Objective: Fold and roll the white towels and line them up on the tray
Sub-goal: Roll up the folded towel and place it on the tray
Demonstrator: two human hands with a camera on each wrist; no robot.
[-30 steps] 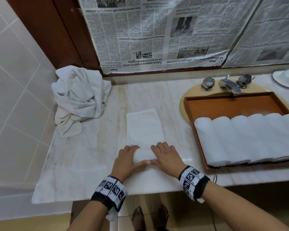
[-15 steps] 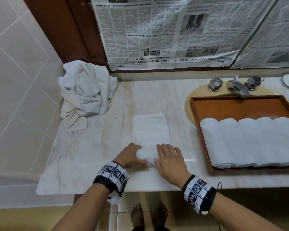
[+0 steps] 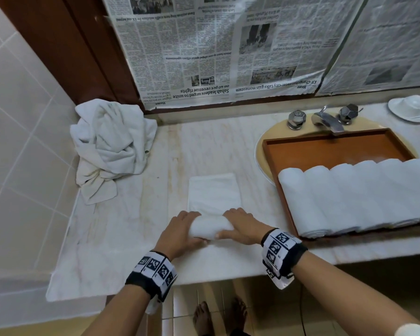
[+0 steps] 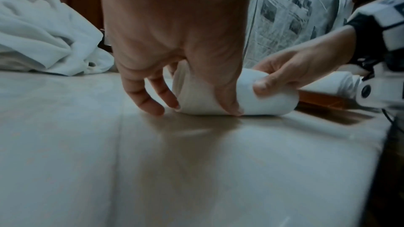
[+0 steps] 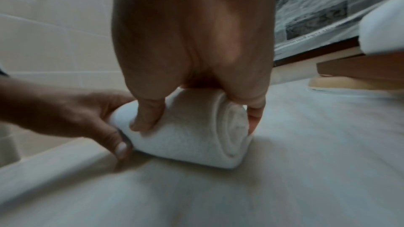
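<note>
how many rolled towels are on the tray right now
6 at least, side by side along the near side of the tray, from the leftmost roll rightward; the frame edge may hide more.

Rolled towels in tray, right

Rolled towels cut off at right edge (count unclear); newspaper small print unreadable.

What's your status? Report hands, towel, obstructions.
Left hand and right hand both grip the towel, half rolled on the counter. Five or more rolls line the tray. Nothing blocks the roll's path.
</note>
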